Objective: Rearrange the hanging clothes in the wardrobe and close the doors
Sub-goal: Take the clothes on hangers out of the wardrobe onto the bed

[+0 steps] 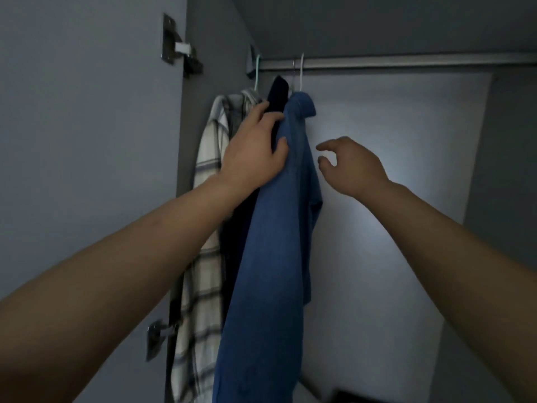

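Observation:
Three garments hang bunched at the left end of the metal rail (pixel 406 61): a white plaid shirt (pixel 203 228), a dark navy garment (pixel 277 91) and a blue shirt (pixel 270 271) on a white hanger (pixel 302 71). My left hand (pixel 252 152) lies against the shoulder of the blue shirt, fingers reaching between it and the navy garment, thumb on the blue fabric. To the right of the blue shirt, my right hand (pixel 348 164) hovers with fingers loosely curled and touches nothing.
The open left wardrobe door (pixel 72 141) stands at the left with metal hinges (pixel 174 45) at top and bottom. The wardrobe's back wall (pixel 392 170) is lit behind the right hand. A side panel (pixel 508 170) closes the right.

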